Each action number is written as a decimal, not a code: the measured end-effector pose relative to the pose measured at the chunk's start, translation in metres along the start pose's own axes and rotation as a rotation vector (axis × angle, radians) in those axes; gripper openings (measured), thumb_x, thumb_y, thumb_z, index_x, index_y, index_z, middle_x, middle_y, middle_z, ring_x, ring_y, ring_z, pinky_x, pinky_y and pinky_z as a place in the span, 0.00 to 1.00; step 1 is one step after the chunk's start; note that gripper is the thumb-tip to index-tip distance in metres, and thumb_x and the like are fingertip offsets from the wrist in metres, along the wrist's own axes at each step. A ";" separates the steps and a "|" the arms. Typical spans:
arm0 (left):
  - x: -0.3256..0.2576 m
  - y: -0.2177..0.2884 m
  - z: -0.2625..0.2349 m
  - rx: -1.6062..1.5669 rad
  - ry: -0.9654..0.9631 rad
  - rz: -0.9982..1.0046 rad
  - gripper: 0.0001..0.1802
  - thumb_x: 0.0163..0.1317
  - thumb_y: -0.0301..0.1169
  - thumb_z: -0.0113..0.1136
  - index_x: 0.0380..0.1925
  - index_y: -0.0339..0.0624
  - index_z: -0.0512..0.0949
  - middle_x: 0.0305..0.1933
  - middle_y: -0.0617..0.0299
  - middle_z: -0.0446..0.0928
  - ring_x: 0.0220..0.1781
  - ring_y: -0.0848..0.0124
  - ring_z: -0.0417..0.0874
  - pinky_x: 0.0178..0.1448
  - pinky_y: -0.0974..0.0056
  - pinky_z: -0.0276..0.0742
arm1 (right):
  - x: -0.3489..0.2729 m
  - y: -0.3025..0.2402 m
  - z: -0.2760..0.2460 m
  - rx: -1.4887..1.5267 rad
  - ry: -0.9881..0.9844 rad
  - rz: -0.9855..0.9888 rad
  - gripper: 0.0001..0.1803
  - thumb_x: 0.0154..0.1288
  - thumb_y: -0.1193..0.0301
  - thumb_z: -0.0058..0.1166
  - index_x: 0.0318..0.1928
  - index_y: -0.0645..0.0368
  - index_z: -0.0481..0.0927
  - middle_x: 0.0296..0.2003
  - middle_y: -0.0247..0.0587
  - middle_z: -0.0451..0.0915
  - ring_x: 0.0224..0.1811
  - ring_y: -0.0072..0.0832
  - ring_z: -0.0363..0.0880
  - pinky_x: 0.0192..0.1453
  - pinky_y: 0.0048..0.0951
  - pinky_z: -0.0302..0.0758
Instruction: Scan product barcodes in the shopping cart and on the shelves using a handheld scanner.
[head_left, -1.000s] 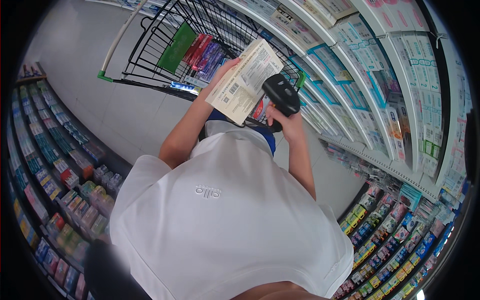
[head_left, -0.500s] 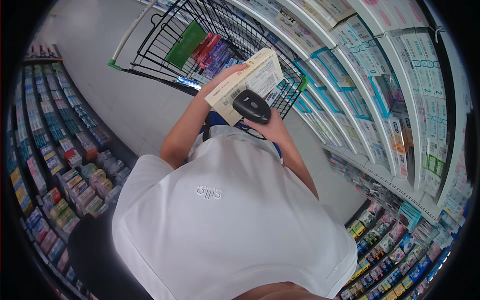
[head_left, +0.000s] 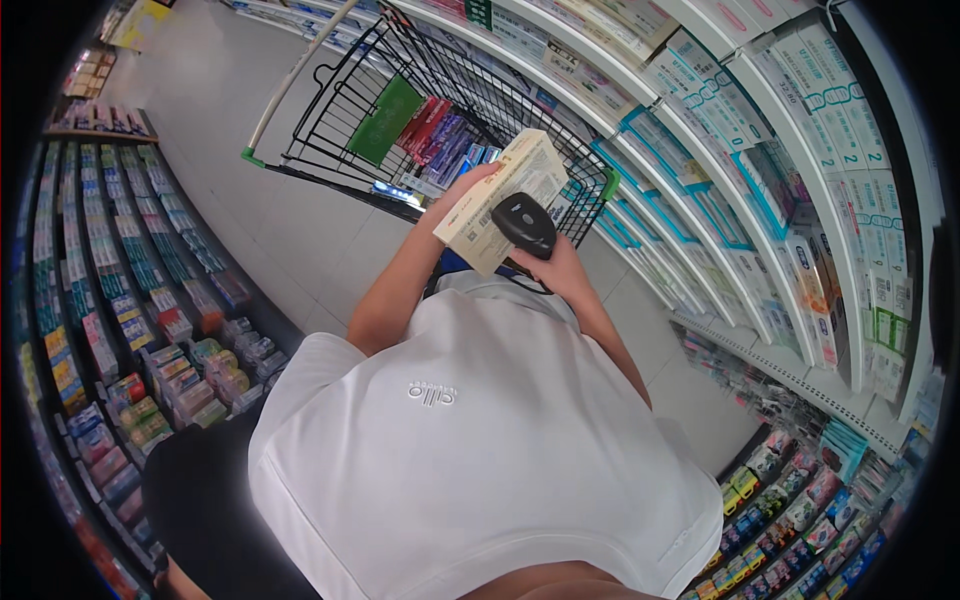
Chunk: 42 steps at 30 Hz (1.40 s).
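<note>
My left hand (head_left: 462, 196) grips a cream-coloured carton (head_left: 478, 225) by its far left side. The carton is tilted, with its printed face and barcode turned up toward me. In my right hand (head_left: 562, 268) is a black handheld barcode scanner (head_left: 526, 224), held over the lower right part of that face; whether the two touch I cannot tell. A dark cord runs from below the scanner near my waist. Most fingers of my right hand are hidden beneath the scanner.
Just beyond my hands stands a black wire shopping cart (head_left: 330, 165) with a green panel (head_left: 385, 120) and several coloured boxes (head_left: 437, 130) inside. White shelves (head_left: 700, 190) of boxed goods rise on the right. Dark racks (head_left: 150, 260) of small packages line the left.
The whole view has shifted, so the cart, shelves and hands appear slightly lower and more to the right. Both hands keep hold of the carton and scanner.
</note>
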<state>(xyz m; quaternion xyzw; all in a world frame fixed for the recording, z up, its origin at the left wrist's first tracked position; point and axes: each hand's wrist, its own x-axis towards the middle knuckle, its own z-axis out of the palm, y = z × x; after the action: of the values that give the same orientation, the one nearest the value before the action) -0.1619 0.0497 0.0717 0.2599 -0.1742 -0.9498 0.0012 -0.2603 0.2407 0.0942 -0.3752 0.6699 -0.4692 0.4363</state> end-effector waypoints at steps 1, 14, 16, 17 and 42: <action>0.004 -0.004 -0.006 -0.001 0.010 0.011 0.29 0.67 0.48 0.50 0.60 0.39 0.70 0.50 0.51 0.78 0.45 0.63 0.82 0.49 0.60 0.79 | 0.002 0.002 -0.003 0.036 0.017 0.139 0.20 0.55 0.64 0.66 0.43 0.66 0.80 0.34 0.45 0.84 0.34 0.29 0.82 0.41 0.30 0.77; 0.039 0.077 -0.162 1.528 1.108 0.379 0.57 0.36 0.52 0.76 0.62 0.33 0.58 0.59 0.38 0.66 0.59 0.47 0.73 0.62 0.51 0.70 | -0.012 0.042 -0.033 0.394 0.375 0.320 0.10 0.61 0.70 0.60 0.37 0.63 0.74 0.22 0.34 0.75 0.16 0.18 0.70 0.19 0.22 0.66; 0.048 0.082 -0.175 1.558 1.102 0.334 0.58 0.35 0.53 0.76 0.62 0.35 0.57 0.61 0.39 0.64 0.60 0.47 0.71 0.62 0.51 0.69 | -0.016 0.046 -0.029 0.377 0.431 0.338 0.11 0.61 0.70 0.59 0.38 0.63 0.73 0.23 0.35 0.75 0.16 0.18 0.69 0.19 0.23 0.66; 0.055 0.082 -0.181 1.580 1.111 0.289 0.59 0.34 0.54 0.76 0.63 0.36 0.56 0.62 0.39 0.61 0.62 0.46 0.69 0.63 0.50 0.68 | -0.019 0.048 -0.027 0.356 0.472 0.356 0.12 0.61 0.71 0.59 0.40 0.64 0.73 0.23 0.35 0.74 0.16 0.19 0.69 0.19 0.23 0.67; 0.216 0.017 -0.281 1.601 0.945 0.074 0.36 0.51 0.45 0.64 0.53 0.36 0.61 0.57 0.43 0.63 0.59 0.45 0.70 0.57 0.45 0.73 | -0.039 0.026 0.053 0.008 0.828 0.833 0.21 0.55 0.63 0.62 0.43 0.66 0.72 0.23 0.40 0.76 0.21 0.27 0.74 0.29 0.32 0.71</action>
<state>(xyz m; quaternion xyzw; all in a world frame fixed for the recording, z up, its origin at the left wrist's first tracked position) -0.2115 -0.0787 -0.2550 0.5374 -0.7671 -0.3417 -0.0774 -0.1996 0.2679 0.0689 0.1359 0.8738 -0.3680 0.2874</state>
